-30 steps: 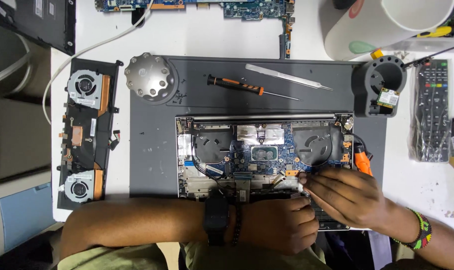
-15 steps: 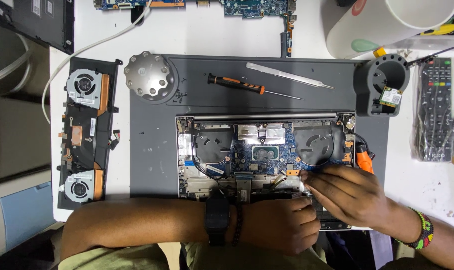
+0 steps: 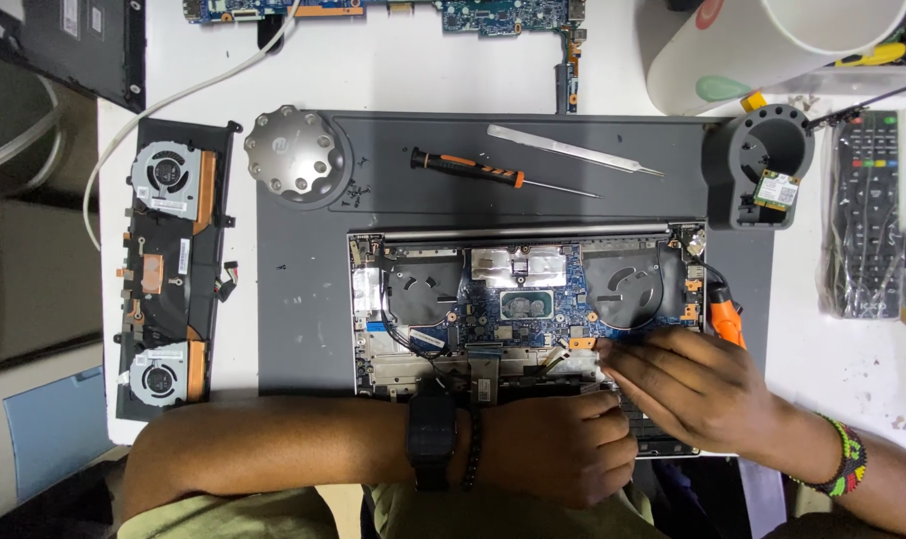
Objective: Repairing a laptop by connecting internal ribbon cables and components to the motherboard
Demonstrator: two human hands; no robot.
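Labels and one plastic wrapping on the repair desk.

The remote control at the right edge lies in a clear plastic bag. The small green card in the round grey holder carries a white rectangular label. The fan assembly on the left has small white stickers on both fans. The dark panel top left shows white labels.

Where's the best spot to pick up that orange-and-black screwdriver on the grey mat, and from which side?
Take the screwdriver by its thick orange-and-black handle, at the left end, coming straight down from above. It lies flat on the grey mat, handle left and thin shaft running right toward the tweezers. The handle is the widest part with open mat around it, so fingers probably fit on both long sides.
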